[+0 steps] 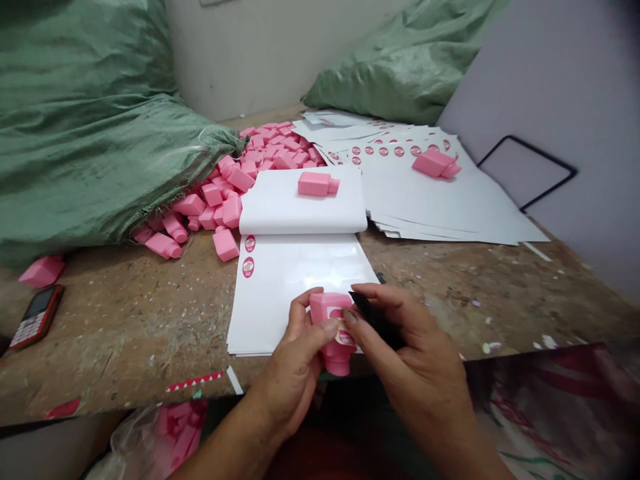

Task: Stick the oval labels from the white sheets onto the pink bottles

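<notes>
My left hand (300,357) grips a small pink plastic bottle (338,363), its neck pointing toward me. A pink and white label shows on the bottle's face, with my left thumb pressed against it. My right hand (417,350) is closed around a dark, pointed tool (374,315) whose kind I cannot make out; its thumb touches the label area. Beneath both hands lies a white sticker sheet (295,287) with a couple of oval pink stickers at its left edge. A second pink bottle (314,184) lies on the folded-back part of the sheets.
A heap of pink bottles (280,153) spills from a green sack (100,153) at left. More sticker sheets (440,200) carry another bottle (434,164). A red phone (37,317) lies at far left. Below the table edge hangs a plastic bag (137,440) with pink bottles.
</notes>
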Action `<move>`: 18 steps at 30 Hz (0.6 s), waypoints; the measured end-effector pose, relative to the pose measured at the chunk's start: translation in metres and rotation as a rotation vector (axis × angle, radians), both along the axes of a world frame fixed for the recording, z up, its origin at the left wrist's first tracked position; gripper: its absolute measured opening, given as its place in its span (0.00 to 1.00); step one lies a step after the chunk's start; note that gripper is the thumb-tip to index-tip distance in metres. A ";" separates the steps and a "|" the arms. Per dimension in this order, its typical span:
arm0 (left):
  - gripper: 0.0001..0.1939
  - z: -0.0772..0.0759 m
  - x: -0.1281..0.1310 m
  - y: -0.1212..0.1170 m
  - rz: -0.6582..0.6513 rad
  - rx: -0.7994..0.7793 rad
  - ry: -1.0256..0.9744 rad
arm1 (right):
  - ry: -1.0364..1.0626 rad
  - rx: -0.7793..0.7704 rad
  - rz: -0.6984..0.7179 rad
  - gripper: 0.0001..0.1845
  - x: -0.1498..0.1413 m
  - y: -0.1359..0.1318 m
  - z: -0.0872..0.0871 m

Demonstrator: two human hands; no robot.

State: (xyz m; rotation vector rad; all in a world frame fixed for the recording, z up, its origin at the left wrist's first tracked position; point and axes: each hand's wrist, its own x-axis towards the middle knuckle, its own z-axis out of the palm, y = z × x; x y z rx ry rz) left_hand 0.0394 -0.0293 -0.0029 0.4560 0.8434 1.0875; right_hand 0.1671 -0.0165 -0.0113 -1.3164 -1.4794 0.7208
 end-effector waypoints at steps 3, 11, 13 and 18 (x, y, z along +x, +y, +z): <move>0.19 0.000 0.000 -0.001 -0.002 -0.014 0.008 | -0.024 0.003 -0.010 0.10 0.000 -0.001 -0.003; 0.23 0.000 0.002 -0.001 -0.008 -0.027 0.045 | -0.054 0.002 0.004 0.09 0.001 0.000 -0.002; 0.23 0.000 0.002 -0.001 -0.002 -0.032 0.053 | -0.120 0.025 0.005 0.09 0.002 0.000 -0.003; 0.22 -0.001 0.002 0.000 -0.004 -0.019 0.045 | -0.364 0.213 -0.006 0.10 0.008 0.001 -0.006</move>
